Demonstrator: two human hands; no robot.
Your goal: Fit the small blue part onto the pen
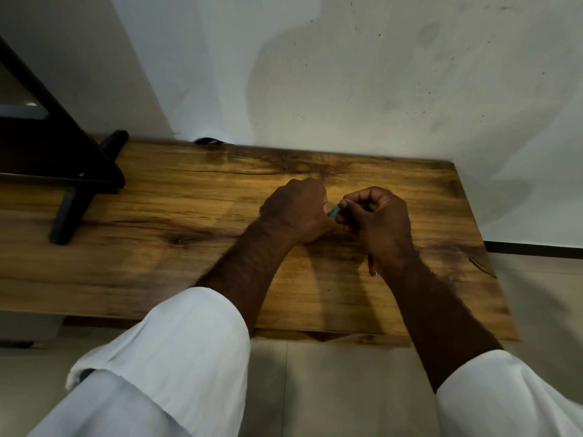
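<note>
Both hands, left (296, 212) and right (373, 217), pinch a tiny teal piece (333, 211) above the table (157, 216); any slack in either grip could drop it.

We count two hands: the left hand (296, 212) and the right hand (373, 220), both with curled fingers, meeting over one small teal object (333, 211) pinched between them; too little of it shows for us to tell what it is. We count two white sleeves, a left sleeve (164, 367) and a right sleeve (504, 395). There is one wooden desk (176, 200). On its left end stands one dark stand (63, 159). At the desk's back edge we see one small dark item (206, 141), too blurred to name.
</note>
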